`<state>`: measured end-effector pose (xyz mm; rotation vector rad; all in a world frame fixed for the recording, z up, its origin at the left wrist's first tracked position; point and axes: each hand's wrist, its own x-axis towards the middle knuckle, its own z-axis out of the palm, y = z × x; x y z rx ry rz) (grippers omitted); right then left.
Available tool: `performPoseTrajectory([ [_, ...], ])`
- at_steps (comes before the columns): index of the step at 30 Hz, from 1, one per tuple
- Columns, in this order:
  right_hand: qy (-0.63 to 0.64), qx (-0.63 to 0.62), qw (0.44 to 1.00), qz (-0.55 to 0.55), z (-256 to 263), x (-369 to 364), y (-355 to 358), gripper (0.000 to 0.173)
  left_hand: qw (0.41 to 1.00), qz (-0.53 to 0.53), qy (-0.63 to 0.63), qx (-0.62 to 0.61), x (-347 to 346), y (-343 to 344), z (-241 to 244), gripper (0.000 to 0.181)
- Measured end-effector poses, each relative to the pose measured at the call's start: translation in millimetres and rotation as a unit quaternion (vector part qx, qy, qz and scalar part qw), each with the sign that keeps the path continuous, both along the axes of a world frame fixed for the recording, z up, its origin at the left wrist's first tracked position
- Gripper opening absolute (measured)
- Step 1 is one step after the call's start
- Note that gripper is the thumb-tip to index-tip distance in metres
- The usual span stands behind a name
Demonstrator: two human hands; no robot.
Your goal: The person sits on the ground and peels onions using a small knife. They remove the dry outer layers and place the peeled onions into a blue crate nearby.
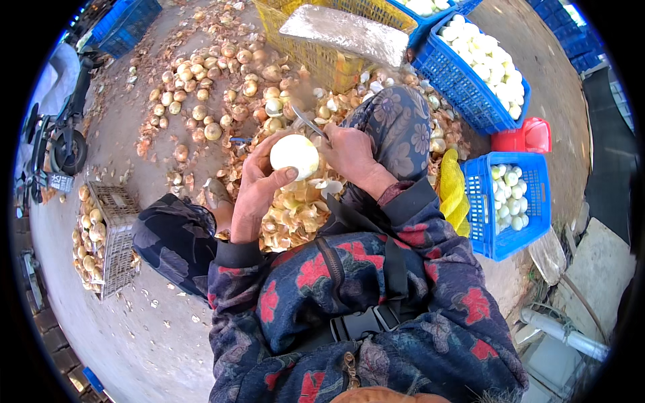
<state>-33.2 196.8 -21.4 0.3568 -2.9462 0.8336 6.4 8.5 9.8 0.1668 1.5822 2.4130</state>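
Observation:
A large peeled white onion rests in my left hand, with the thumb pressed across its lower front. My right hand grips a knife; its curved metal blade points up and left, just above the onion's upper right side. The knife's handle is hidden in my fist. Beneath both hands, dry onion skins form a thick heap between my legs. Unpeeled brown onions lie scattered over the ground ahead and to the left.
At my right, a blue crate holds peeled onions, beside a yellow mesh sack. Farther up stand a fuller blue crate, a red container and a yellow crate bearing a pale slab. A grey crate of onions lies left.

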Motion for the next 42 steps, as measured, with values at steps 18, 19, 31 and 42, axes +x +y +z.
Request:
performPoseTrajectory([
  [18,-0.006,-0.242,0.959,0.145,8.6,14.4,7.6,0.021,0.994,0.079,0.011,-0.072,-8.5,5.3,-26.4,0.062],
  [19,-0.010,-0.224,0.963,0.149,8.6,14.4,8.5,0.021,0.992,0.081,0.021,-0.095,-8.4,5.0,-27.2,0.063],
  [31,0.049,-0.112,0.987,0.101,5.0,15.4,1.9,0.013,0.971,0.137,0.073,-0.181,-9.6,14.1,-45.6,0.062],
  [42,0.007,-0.034,0.999,-0.012,3.3,1.6,5.6,0.011,1.000,-0.009,0.000,-0.015,-0.6,0.4,-6.5,0.068],
])
